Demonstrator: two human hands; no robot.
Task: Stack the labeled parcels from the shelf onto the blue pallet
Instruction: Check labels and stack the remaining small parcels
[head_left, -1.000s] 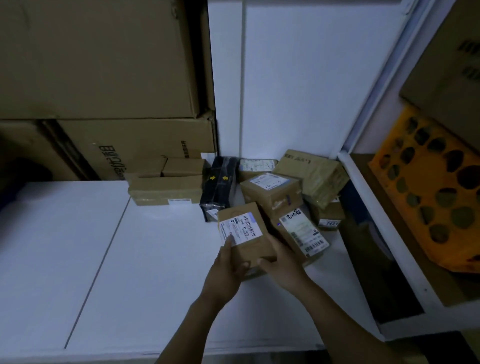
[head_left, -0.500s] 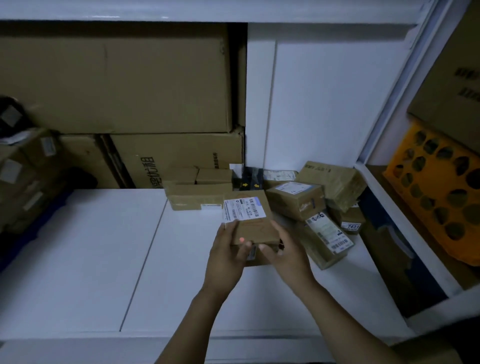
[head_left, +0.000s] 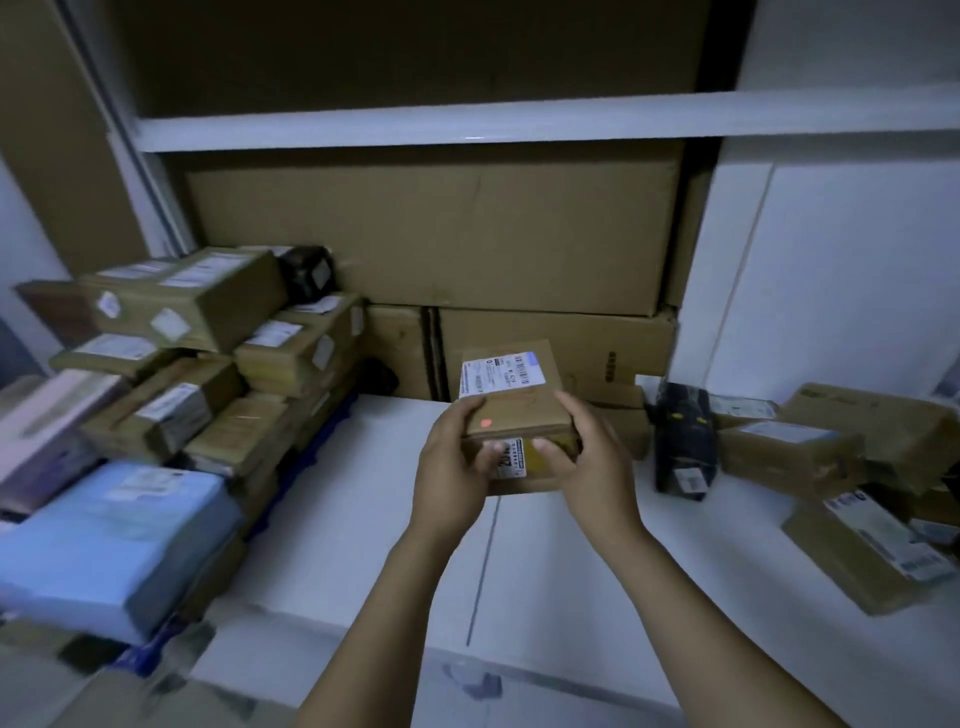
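Note:
I hold two small brown parcels, one on top of the other, above the white shelf (head_left: 363, 519). The top parcel (head_left: 511, 389) has a white barcode label and an orange dot. The lower parcel (head_left: 524, 467) shows a small label between my fingers. My left hand (head_left: 452, 467) grips their left side and my right hand (head_left: 592, 462) grips their right side. To the left, many labeled parcels (head_left: 208, 353) are stacked on a blue pallet (head_left: 311, 452), of which only an edge shows. More labeled parcels (head_left: 789, 457) lie on the shelf at the right.
Large cardboard boxes (head_left: 431, 234) fill the back of the shelf under an upper shelf board (head_left: 467, 124). A black wrapped packet (head_left: 683, 441) stands right of my hands. A light blue package (head_left: 119, 535) and a pinkish one (head_left: 47, 431) lie at the near left.
The parcels have been lifted off the shelf and carried left. My view has swung left, bringing the stacked parcels and the pallet's edge into sight.

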